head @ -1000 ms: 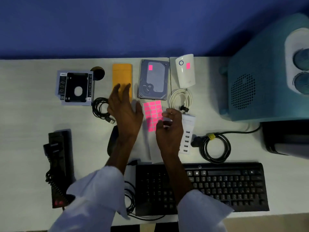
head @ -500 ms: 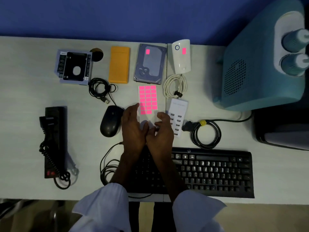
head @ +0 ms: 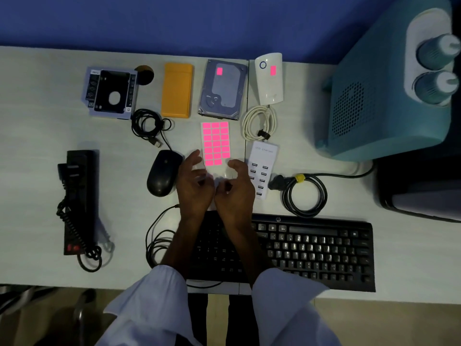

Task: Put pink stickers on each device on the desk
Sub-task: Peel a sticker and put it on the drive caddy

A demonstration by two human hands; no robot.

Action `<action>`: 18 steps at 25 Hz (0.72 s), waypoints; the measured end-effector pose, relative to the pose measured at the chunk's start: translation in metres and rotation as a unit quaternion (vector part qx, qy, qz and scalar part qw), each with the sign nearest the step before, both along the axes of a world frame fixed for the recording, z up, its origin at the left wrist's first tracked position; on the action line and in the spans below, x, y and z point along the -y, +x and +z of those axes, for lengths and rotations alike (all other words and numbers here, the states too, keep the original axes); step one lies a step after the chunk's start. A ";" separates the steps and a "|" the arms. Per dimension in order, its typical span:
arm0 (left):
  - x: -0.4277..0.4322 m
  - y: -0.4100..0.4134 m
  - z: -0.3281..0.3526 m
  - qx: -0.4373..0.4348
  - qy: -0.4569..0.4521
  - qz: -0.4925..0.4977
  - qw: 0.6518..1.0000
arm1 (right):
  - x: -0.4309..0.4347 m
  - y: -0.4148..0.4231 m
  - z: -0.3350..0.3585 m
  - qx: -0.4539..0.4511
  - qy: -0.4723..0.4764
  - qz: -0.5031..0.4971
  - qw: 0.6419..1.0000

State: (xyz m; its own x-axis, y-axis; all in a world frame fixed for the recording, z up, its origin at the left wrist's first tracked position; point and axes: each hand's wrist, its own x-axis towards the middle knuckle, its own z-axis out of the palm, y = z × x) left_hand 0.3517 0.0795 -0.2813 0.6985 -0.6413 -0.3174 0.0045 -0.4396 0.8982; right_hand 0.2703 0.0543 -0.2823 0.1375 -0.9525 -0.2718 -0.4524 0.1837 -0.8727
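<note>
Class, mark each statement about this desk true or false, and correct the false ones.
1. The hard drive carries a pink sticker. True.
2. The orange case carries a pink sticker. False: it has none.
3. The sticker sheet lies between the mouse and the USB charger. True.
4. The white plug-in device has no sticker. False: one is stuck on it.
5. Both hands rest on the keyboard. False: they are at the sheet's near end.

light: dim, bluish – soft shadows beside objects | glare: none, pink sticker sheet (head: 215,143) glows | blur: fingers (head: 199,177) slightly smeared | edges: wide-angle bending
</note>
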 end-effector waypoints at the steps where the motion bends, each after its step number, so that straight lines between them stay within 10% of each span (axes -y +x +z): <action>1: 0.003 0.003 0.000 -0.013 0.013 0.010 1.000 | 0.000 0.001 0.001 0.007 -0.005 -0.002 1.000; 18: 0.010 0.020 -0.011 -0.100 0.030 -0.064 0.993 | 0.006 0.005 -0.012 -0.026 -0.054 0.018 0.998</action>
